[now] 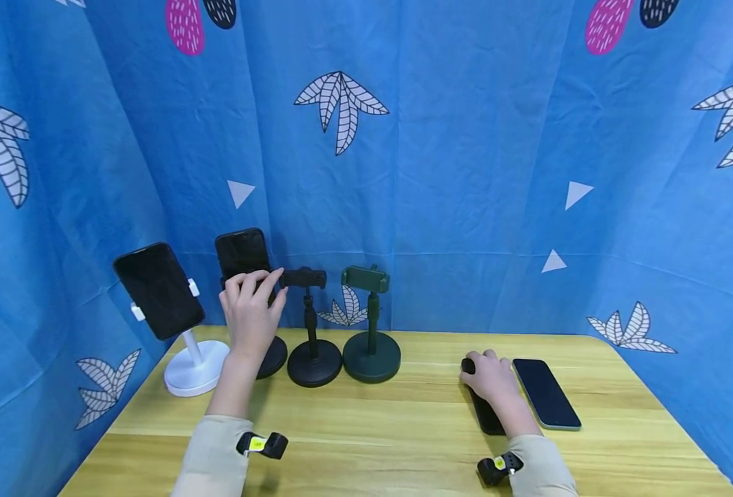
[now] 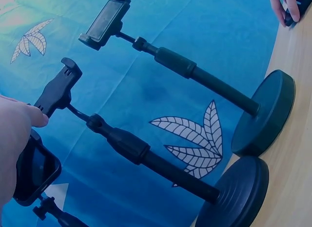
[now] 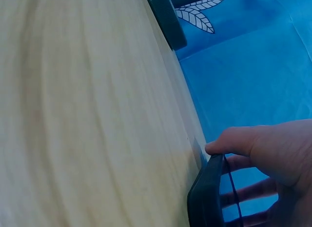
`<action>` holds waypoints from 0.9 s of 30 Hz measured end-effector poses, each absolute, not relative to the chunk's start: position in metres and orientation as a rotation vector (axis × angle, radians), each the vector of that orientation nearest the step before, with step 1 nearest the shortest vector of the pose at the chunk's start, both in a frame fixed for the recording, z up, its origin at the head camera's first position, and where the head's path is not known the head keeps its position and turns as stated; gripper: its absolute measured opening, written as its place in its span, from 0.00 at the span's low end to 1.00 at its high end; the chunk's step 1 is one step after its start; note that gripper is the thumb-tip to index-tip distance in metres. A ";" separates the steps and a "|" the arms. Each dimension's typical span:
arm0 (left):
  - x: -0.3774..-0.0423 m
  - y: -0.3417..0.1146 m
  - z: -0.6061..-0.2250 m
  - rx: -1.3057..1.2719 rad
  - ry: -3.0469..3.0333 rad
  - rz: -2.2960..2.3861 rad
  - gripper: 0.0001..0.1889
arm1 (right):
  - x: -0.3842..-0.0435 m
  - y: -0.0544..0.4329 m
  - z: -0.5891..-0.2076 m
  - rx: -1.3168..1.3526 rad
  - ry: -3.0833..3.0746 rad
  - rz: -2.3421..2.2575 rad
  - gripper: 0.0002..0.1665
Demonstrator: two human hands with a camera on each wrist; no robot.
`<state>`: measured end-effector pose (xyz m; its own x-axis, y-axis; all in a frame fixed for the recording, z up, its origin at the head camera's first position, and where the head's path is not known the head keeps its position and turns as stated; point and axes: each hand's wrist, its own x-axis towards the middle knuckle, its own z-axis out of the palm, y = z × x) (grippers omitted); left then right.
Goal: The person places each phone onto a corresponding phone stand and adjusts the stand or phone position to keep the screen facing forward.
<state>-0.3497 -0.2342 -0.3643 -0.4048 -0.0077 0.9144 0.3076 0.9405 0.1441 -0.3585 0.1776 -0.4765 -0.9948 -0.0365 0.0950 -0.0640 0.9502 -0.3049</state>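
Note:
My left hand (image 1: 251,314) is up at the lower part of a black smartphone (image 1: 242,250), which stands upright over a black round base. Its thumb shows beside the neighbouring black phone stand (image 1: 311,324) in the left wrist view; the other fingertips are hidden, so I cannot tell how they hold. My right hand (image 1: 493,375) grips the far end of another black smartphone (image 1: 486,412) on the table, thumb on one edge and fingers on the other. In the right wrist view this smartphone (image 3: 205,195) is seen edge-on.
A white stand (image 1: 195,366) at the left holds a tilted smartphone (image 1: 159,290). A green phone stand (image 1: 372,345) with a bare clamp stands right of the black one. One more smartphone (image 1: 546,393) lies beside my right hand. Blue curtain (image 1: 478,172) surrounds the wooden table (image 1: 416,414).

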 end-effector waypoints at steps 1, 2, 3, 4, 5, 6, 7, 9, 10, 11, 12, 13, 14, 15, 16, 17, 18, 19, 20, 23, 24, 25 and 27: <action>-0.349 -0.234 -0.364 -0.214 -1.963 -0.348 0.18 | -0.358 0.178 -0.476 0.084 -3.004 0.469 0.28; -0.349 -0.234 -0.364 -0.213 -1.959 -0.351 0.18 | -0.358 0.178 -0.476 0.092 -2.992 0.457 0.28; -0.349 -0.233 -0.364 -0.212 -1.958 -0.352 0.18 | -0.358 0.177 -0.475 0.102 -2.981 0.443 0.28; -0.349 -0.233 -0.364 -0.210 -1.956 -0.352 0.17 | -0.358 0.177 -0.474 0.113 -2.970 0.428 0.28; -0.349 -0.232 -0.364 -0.207 -1.956 -0.352 0.18 | -0.358 0.178 -0.474 0.119 -2.960 0.420 0.27; -0.349 -0.232 -0.364 -0.203 -1.950 -0.356 0.18 | -0.358 0.178 -0.474 0.121 -2.950 0.417 0.27; -0.349 -0.232 -0.364 -0.200 -1.949 -0.357 0.18 | -0.358 0.177 -0.474 0.121 -2.940 0.414 0.27; -0.349 -0.231 -0.365 -0.194 -1.951 -0.357 0.18 | -0.359 0.177 -0.474 0.119 -2.918 0.422 0.26; -0.349 -0.231 -0.365 -0.192 -1.950 -0.359 0.18 | -0.359 0.176 -0.474 0.117 -2.905 0.427 0.26; -0.350 -0.231 -0.365 -0.190 -1.951 -0.362 0.18 | -0.360 0.176 -0.474 0.114 -2.891 0.433 0.26; -0.350 -0.230 -0.365 -0.189 -1.951 -0.365 0.18 | -0.360 0.176 -0.474 0.115 -2.875 0.435 0.26; -0.349 -0.231 -0.365 -0.188 -1.955 -0.366 0.18 | -0.360 0.175 -0.473 0.122 -2.858 0.432 0.26; -0.349 -0.231 -0.365 -0.187 -1.956 -0.368 0.18 | -0.360 0.174 -0.473 0.128 -2.843 0.430 0.27; -0.349 -0.231 -0.365 -0.186 -1.958 -0.369 0.18 | -0.359 0.174 -0.472 0.134 -2.828 0.427 0.27; -0.350 -0.231 -0.365 -0.185 -1.959 -0.370 0.18 | -0.359 0.174 -0.472 0.141 -2.815 0.425 0.27; -0.349 -0.231 -0.365 -0.184 -1.960 -0.369 0.18 | -0.359 0.173 -0.471 0.146 -2.805 0.424 0.27; -0.349 -0.231 -0.365 -0.184 -1.960 -0.368 0.18 | -0.360 0.173 -0.471 0.152 -2.793 0.422 0.28; -0.349 -0.231 -0.365 -0.185 -1.960 -0.369 0.18 | -0.360 0.173 -0.471 0.159 -2.782 0.421 0.28; -0.349 -0.231 -0.365 -0.186 -1.960 -0.368 0.18 | -0.361 0.173 -0.471 0.167 -2.767 0.417 0.29; -0.349 -0.231 -0.365 -0.186 -1.955 -0.373 0.18 | -0.362 0.173 -0.471 0.188 -2.720 0.412 0.29; -0.349 -0.231 -0.365 -0.185 -1.955 -0.373 0.18 | -0.362 0.173 -0.471 0.197 -2.697 0.409 0.29; -0.349 -0.231 -0.365 -0.183 -1.955 -0.377 0.18 | -0.362 0.172 -0.471 0.205 -2.672 0.409 0.29; -0.349 -0.230 -0.365 -0.179 -1.957 -0.381 0.18 | -0.361 0.171 -0.470 0.218 -2.623 0.409 0.29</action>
<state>-0.3493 -0.2305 -0.3654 -0.4063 -0.0491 0.9124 0.2971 0.9372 0.1827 -0.3613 0.1707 -0.4702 -0.8753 -0.0814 0.4766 -0.2225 0.9430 -0.2476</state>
